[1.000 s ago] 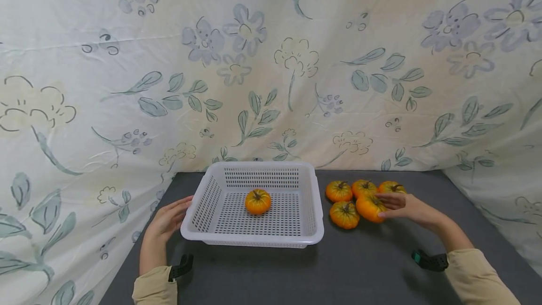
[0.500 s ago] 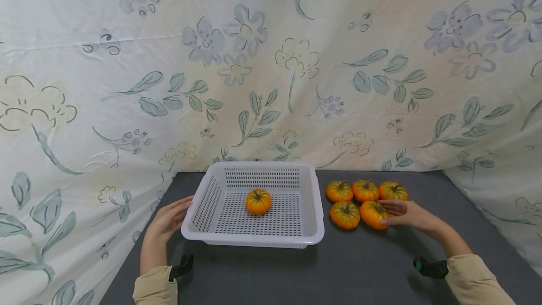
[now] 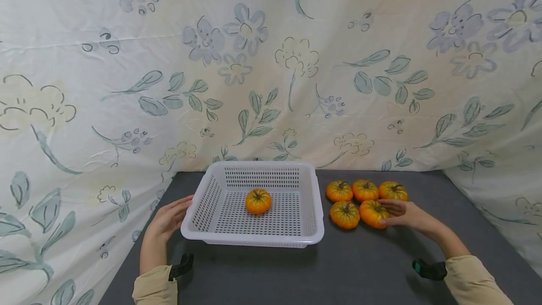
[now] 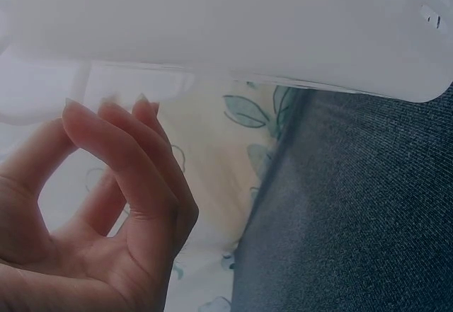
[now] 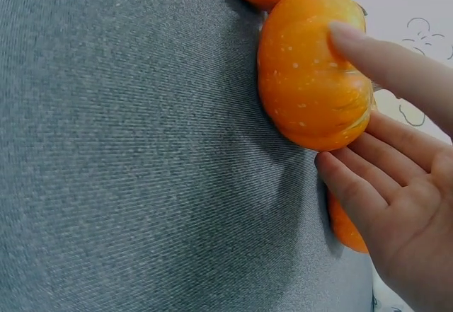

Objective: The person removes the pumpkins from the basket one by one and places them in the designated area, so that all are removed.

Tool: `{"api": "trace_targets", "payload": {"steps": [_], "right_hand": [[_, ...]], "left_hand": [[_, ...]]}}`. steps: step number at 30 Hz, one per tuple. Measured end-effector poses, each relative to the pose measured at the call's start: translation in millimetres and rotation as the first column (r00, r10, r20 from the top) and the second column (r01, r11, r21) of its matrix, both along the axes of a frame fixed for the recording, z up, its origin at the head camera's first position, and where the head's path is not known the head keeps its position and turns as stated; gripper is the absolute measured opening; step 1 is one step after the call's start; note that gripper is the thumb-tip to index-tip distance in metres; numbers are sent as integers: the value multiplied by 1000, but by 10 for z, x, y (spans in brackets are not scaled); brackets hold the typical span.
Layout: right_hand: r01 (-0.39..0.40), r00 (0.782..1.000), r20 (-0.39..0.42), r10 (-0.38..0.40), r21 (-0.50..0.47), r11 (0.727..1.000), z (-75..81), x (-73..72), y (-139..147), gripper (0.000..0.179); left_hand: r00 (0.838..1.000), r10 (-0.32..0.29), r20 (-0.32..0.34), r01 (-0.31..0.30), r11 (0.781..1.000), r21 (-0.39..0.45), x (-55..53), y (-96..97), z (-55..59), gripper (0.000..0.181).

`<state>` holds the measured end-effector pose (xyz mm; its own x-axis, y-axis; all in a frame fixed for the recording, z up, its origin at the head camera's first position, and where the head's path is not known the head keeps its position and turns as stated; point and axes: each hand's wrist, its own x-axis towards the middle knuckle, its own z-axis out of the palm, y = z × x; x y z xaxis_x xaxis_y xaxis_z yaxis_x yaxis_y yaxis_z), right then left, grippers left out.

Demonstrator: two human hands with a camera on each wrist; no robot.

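An orange mini pumpkin [image 3: 374, 214] at the front of a small group sits between the thumb and fingers of my right hand [image 3: 408, 215]. In the right wrist view, the thumb [image 5: 386, 61] lies across one side of this pumpkin [image 5: 311, 68], with the other fingers against its far side. My left hand [image 3: 170, 218] is at the left rim of a white perforated basket [image 3: 253, 240]. Its fingers are loosely bent and the fingertips reach right to the rim in the left wrist view. A single pumpkin [image 3: 258, 201] sits inside the basket.
Several more pumpkins stand right of the basket: one front-row pumpkin [image 3: 345, 215] and a back row with a left pumpkin [image 3: 338, 191], middle pumpkin [image 3: 365, 190] and right pumpkin [image 3: 392, 190]. A floral cloth [image 3: 271, 107] hangs behind the dark tabletop [image 3: 271, 276].
The pumpkin in my right hand has come down and slightly right, into the front row beside another pumpkin, and has stayed there since half a second ago. My left hand and the basket have kept still.
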<state>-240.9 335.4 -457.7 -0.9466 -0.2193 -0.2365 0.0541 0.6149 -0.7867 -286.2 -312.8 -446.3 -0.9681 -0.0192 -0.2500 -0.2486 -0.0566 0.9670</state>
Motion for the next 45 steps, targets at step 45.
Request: {"api": "trace_targets", "payload": {"steps": [45], "right_hand": [[75,986,-147,-79,-34,997,341,-125,-243,79]], "left_hand": [[1000,-4,-15,4,1000,-1,-3,7,-38,13]]}}
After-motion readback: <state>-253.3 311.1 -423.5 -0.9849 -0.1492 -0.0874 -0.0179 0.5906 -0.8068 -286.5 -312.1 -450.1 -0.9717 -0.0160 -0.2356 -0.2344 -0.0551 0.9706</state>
